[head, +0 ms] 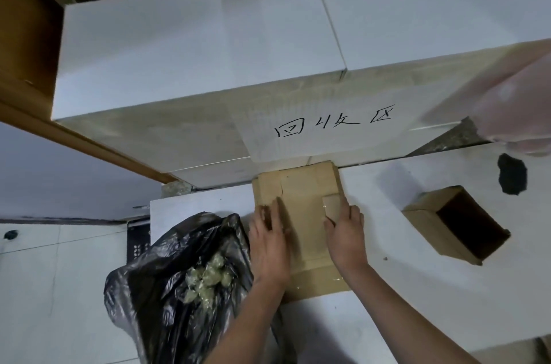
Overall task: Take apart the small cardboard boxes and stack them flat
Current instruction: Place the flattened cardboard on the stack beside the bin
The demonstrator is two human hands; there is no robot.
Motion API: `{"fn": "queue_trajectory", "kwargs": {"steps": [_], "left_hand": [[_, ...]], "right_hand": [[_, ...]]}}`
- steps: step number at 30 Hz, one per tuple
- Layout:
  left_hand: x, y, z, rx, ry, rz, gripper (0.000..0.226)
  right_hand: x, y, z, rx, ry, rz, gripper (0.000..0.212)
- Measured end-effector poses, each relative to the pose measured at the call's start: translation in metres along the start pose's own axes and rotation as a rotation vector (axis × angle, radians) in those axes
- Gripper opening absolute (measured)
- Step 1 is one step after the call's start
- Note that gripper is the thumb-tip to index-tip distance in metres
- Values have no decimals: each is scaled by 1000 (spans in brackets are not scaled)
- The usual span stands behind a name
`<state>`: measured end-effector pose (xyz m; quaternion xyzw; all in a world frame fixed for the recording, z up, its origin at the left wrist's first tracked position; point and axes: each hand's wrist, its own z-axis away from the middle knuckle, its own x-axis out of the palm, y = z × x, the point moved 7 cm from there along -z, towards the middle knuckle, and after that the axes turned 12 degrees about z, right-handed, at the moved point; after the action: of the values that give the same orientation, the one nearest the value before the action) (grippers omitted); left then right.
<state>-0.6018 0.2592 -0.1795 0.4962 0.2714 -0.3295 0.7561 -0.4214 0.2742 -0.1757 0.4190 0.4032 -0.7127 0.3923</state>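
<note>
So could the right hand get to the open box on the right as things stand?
Probably yes: the right hand rests on the flattened cardboard, and only bare white surface lies between it and the open box.

1. We see a flattened brown cardboard box (pixel 301 208) lying on the white surface, its far edge against the tall white boxes, clear tape glinting along its near flap.
2. We see a second small brown box (pixel 456 223), still assembled, well to the right, lying on its side with its dark open mouth facing up and right.
</note>
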Motion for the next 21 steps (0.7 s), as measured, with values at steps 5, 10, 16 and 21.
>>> {"fn": "queue_trajectory", "kwargs": {"steps": [5,10,16,21], "left_hand": [[22,24,-8,282,-5,-78,84],[38,19,-31,272,31,-159,62],[46,12,-32,291,85,-168,65],[50,11,-30,309,107,-161,65]], "right_hand": [[6,-19,-6,-260,47,150,65],[28,-28,-16,-396,22,321,60],[40,-21,-22,-395,109,339,62],[48,-16,-23,-415,138,331,63]]}}
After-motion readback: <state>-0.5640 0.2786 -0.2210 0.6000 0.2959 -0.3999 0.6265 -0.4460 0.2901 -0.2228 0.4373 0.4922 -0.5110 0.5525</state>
